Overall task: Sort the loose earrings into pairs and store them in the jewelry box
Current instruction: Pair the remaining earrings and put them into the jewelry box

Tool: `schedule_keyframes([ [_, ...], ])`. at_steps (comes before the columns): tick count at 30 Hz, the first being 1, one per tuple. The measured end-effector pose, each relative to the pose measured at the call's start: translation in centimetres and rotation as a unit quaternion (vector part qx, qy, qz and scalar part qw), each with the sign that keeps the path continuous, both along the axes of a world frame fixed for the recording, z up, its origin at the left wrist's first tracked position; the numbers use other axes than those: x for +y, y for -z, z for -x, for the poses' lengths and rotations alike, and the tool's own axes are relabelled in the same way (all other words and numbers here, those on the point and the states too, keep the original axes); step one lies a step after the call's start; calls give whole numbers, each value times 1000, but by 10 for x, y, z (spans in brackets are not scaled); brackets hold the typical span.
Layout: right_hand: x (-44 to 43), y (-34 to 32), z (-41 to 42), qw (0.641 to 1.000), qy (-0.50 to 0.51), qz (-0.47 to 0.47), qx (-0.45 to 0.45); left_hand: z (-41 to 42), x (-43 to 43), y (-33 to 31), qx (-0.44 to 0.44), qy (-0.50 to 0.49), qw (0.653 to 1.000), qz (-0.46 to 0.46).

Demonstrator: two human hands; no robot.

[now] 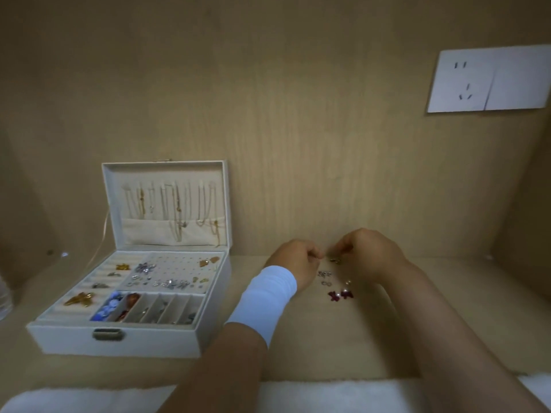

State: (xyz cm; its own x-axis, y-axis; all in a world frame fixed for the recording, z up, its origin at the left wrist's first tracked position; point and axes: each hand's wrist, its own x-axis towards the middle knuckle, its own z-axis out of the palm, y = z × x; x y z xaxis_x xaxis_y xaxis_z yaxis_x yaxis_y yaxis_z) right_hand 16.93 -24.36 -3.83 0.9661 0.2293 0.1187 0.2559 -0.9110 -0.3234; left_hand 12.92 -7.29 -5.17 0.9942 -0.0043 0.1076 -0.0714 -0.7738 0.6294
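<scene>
Head view: wall socket, jewelry box

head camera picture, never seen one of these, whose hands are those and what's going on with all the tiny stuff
There is no machine here. A person wears a camera on the head that looks forward and down, so you see their own two arms reaching into the picture. The left hand, with a white band on its wrist, and the right hand meet over a wooden surface. The right hand pinches a small gold earring. The left fingertips are pinched too, but what they hold is too small to tell. Just below the hands lie loose earrings: some silver ones and a red pair. To the left stands an open jewelry box, with necklaces hanging in its raised lid and more pieces in its compartments.
</scene>
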Motion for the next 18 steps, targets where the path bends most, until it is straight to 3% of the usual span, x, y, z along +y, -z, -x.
schedule_keyframes([
  [10,5,14,-8,1000,8,4,12,-36,-18,12,-7,53,995,-82],
  [18,7,18,-10,1000,22,-8,4,-44,-23,19,-18,32,999,-32],
])
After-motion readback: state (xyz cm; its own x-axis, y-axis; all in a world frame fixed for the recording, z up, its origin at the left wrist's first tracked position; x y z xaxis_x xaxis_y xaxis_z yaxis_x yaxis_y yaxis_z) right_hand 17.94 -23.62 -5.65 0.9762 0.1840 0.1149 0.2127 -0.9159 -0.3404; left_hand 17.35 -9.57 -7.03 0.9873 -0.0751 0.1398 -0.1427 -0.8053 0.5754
